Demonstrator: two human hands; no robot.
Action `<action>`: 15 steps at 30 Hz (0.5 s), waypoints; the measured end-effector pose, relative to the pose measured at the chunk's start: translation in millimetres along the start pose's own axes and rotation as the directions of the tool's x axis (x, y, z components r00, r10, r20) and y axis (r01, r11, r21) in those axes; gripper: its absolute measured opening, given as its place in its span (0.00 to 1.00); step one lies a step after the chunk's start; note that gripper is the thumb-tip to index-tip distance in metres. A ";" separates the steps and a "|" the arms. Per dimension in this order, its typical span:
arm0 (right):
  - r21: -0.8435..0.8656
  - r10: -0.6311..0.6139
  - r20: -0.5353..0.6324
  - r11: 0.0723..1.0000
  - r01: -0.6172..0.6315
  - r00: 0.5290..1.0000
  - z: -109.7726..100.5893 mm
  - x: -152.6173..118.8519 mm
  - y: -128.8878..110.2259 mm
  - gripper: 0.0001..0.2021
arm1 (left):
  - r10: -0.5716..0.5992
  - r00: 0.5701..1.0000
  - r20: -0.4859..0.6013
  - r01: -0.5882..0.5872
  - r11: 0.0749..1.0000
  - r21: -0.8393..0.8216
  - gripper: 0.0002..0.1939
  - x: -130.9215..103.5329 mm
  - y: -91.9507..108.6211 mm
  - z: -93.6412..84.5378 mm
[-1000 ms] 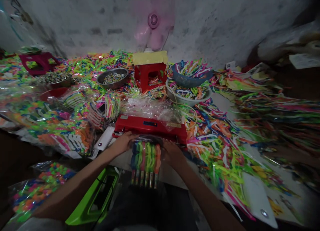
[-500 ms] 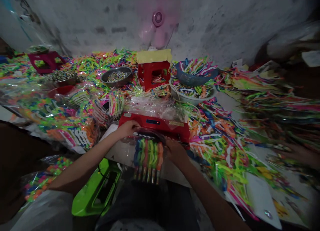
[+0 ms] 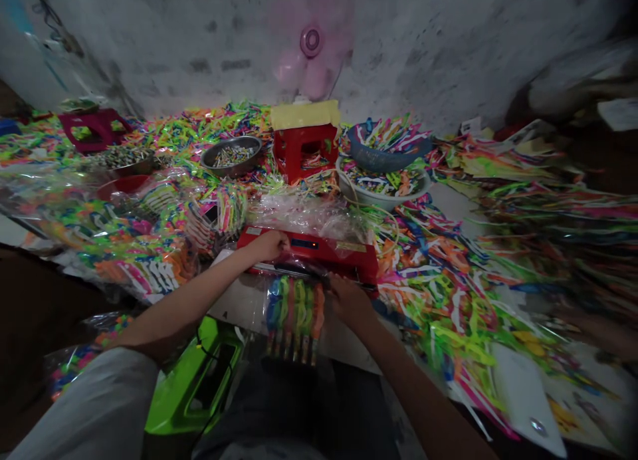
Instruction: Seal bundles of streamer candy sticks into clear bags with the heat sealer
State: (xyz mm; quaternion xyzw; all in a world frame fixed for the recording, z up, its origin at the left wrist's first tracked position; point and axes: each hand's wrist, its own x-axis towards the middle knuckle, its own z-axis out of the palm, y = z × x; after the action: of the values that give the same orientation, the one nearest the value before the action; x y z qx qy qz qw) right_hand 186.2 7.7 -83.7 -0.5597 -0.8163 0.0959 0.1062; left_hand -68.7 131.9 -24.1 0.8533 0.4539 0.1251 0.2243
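Note:
A red heat sealer (image 3: 343, 255) with a small lit display lies across the worktop in front of me. My left hand (image 3: 272, 245) rests on its top left part, fingers curled in; whatever they may hold is hidden. Below the sealer lies a clear plastic bag (image 3: 296, 314) with a row of several brightly coloured strap-like pieces, its upper end at the machine's front edge. My right hand (image 3: 349, 300) is at the upper right corner of this bag, fingers closed on the plastic beside the sealer.
Behind the sealer are crumpled clear bags (image 3: 309, 211), a red stool (image 3: 305, 151) and a pink fan (image 3: 312, 44). A metal bowl (image 3: 232, 155) and stacked basins (image 3: 389, 151) hold small pieces. Filled bags (image 3: 144, 254) lie left; loose coloured strips (image 3: 448, 260) cover the right.
My left hand has shifted slightly right and up along the sealer's top, its fingers more curled. My right hand and the bag have stayed nearly in place.

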 end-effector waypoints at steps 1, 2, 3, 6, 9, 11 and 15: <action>-0.004 0.007 0.013 1.000 -0.007 1.000 -3.9 1.5 -1.0 0.22 | 0.006 1.000 0.018 -0.006 1.000 -0.006 0.16 0.9 0.2 -0.5; -0.009 0.011 0.019 1.000 -0.011 1.000 -8.6 3.5 -2.1 0.22 | 0.014 0.999 0.040 -0.013 1.000 -0.010 0.15 1.0 -0.2 -1.2; -0.016 0.016 0.018 1.000 -0.015 1.000 -14.0 5.9 -3.2 0.22 | 0.021 0.998 0.064 -0.021 1.000 -0.012 0.14 0.2 -1.3 -2.2; -0.026 0.031 0.008 0.999 -0.031 0.999 -28.6 13.4 -5.7 0.22 | 0.020 0.994 0.107 -0.018 1.000 -0.019 0.10 -5.6 -8.1 -6.3; -0.018 0.042 0.051 0.999 -0.042 0.998 -31.1 15.8 -5.9 0.21 | -0.010 0.992 0.127 0.014 0.999 -0.031 0.09 -12.8 -14.8 -10.2; 0.000 0.027 0.068 1.000 -0.027 0.997 -24.9 13.8 -4.2 0.22 | -0.030 0.988 0.151 0.033 0.999 -0.015 0.10 -15.9 -15.7 -11.6; 0.027 0.023 0.035 0.999 -0.024 0.999 -9.7 9.0 0.9 0.24 | -0.066 0.969 0.236 0.060 0.998 0.036 0.12 -11.7 -8.3 -15.1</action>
State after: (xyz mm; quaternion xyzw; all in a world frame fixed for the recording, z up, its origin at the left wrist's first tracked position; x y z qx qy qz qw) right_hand 186.5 16.8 -74.0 -0.5662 -0.8098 0.1180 0.0985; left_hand -87.4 130.3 -15.2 0.8504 0.4525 0.0086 0.2684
